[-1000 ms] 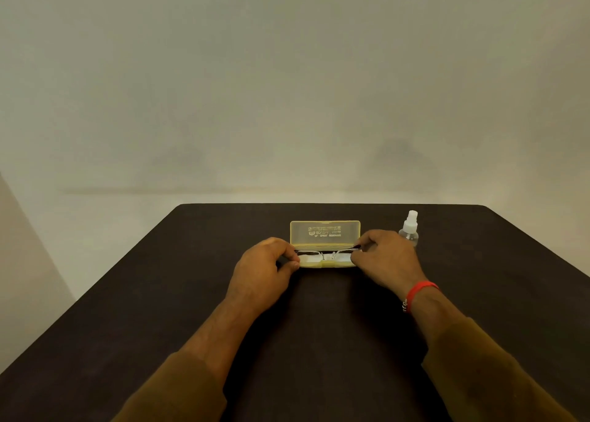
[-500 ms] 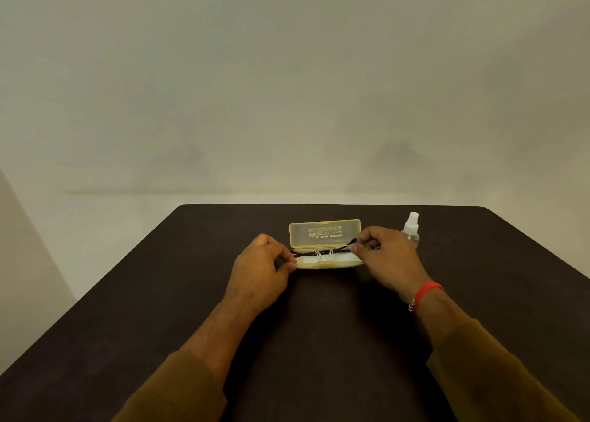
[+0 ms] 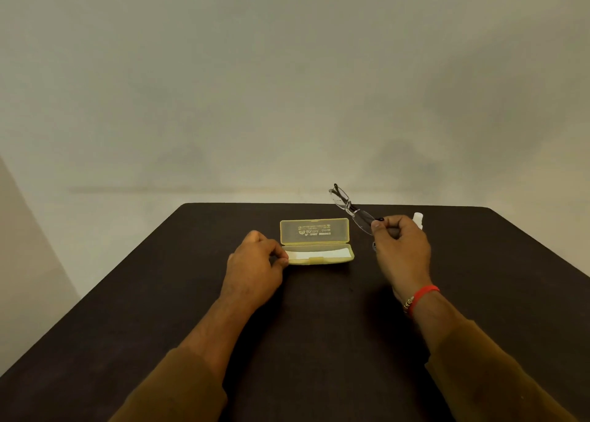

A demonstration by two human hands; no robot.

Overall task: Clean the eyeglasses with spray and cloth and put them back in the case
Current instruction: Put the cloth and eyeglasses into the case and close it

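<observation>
A dark tabletop (image 3: 159,294) is stretching toward a pale wall (image 3: 287,70), and two arms in brown sleeves (image 3: 166,389) are reaching over it from the near edge. On the left, the left hand (image 3: 255,262) is resting low on the tabletop with its fingers curling in, its thumb and fingertips pinching the left end of the case (image 3: 314,235). The case, a translucent yellow box, is lying open near the middle of the tabletop. Its lid is standing up at the far side and showing printed lettering, and its shallow lower half is lying flat toward the person. A white cloth (image 3: 319,255) is lying inside that lower half, filling most of its length. Right of the case, the eyeglasses (image 3: 351,211) are hanging in the air, clear of both case and tabletop, with their far end tilting up and to the left. The right hand (image 3: 402,252) is holding them up, its thumb and forefinger pinching one end of the frame while the other fingers are curling into the palm. Just behind that hand, the spray bottle (image 3: 418,219) is standing on the tabletop, with only its white cap and a bit of its clear body showing past the knuckles. A red bracelet (image 3: 423,295) is circling the right wrist.
</observation>
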